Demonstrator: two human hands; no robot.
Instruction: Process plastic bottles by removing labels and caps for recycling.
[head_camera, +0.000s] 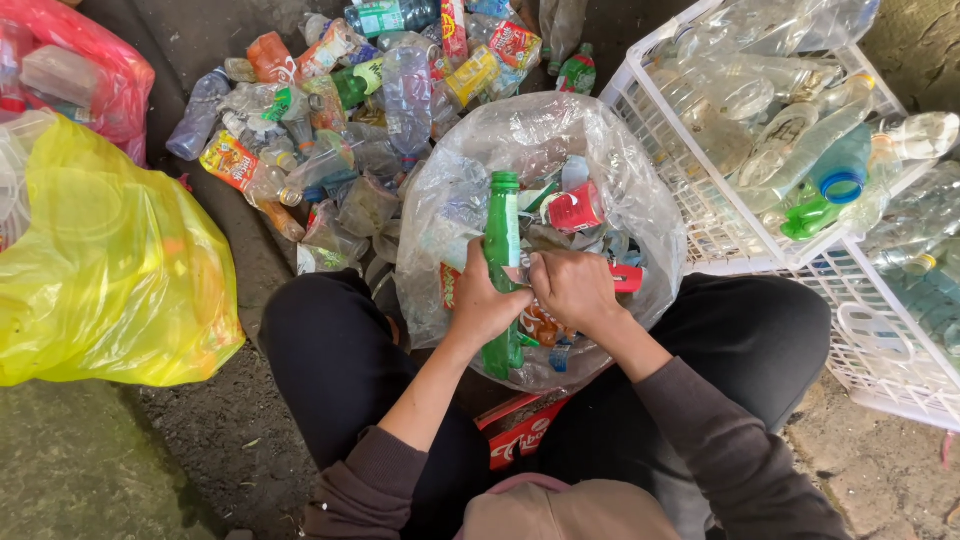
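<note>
A red carton (520, 425) with white lettering lies low at centre, between the knees. A yellow bag (110, 270) fills the left; a pile of crushed bottles (340, 110) with red, orange and green labels spreads across the top. White crates (690, 150) of clear bottles stand at right. At centre, over a clear sack (450, 200), the left hand (480, 305) has its grip closed around a slim green bottle (502, 235), upright, cap on; the right hand (572, 288) pinches its label.

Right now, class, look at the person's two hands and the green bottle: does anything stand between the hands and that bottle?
Nothing visible does. The left hand is wrapped around the green bottle at mid-body, and the right hand touches its side at the label. The bottle stands upright over the clear plastic bag of scraps.
</note>
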